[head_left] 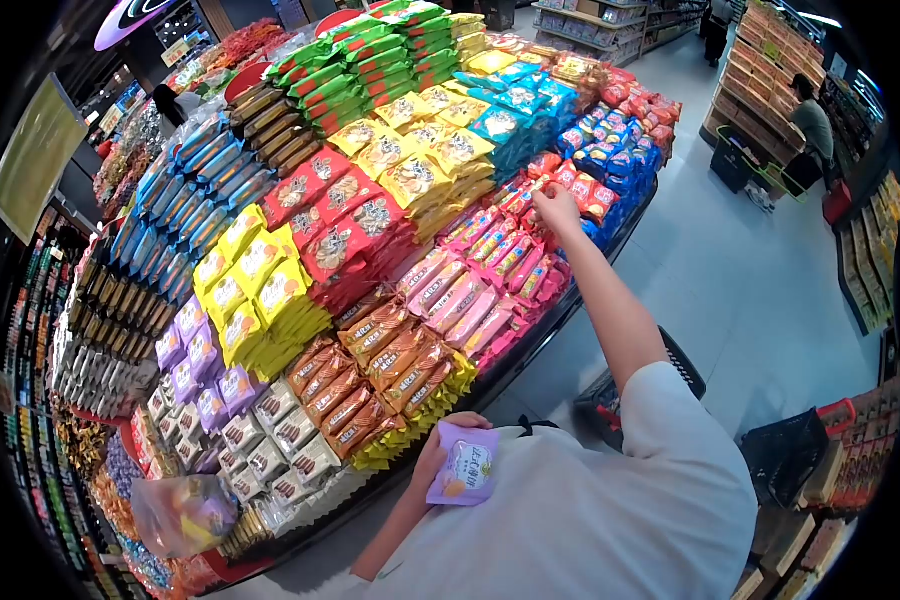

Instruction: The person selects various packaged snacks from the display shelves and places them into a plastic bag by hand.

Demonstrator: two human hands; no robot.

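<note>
A purple snack packet (464,463) is held against the front of the shirt by my left hand (432,452), its fingers wrapped behind the packet. My right arm reaches out over the display, and my right hand (555,208) is at the small red packets (592,194), fingers bent together; whatever they hold is too small to tell. Pink packets (457,297) lie below and left of my right hand, and blue packets (620,165) lie beyond it. Brown packets (395,358) are stacked above my left hand.
Yellow packets (260,290) and a plastic bag (184,515) are on the left of the display. A black basket (785,452) stands at the lower right. Across the aisle floor (715,240), a person (813,125) crouches by wooden shelves (770,70).
</note>
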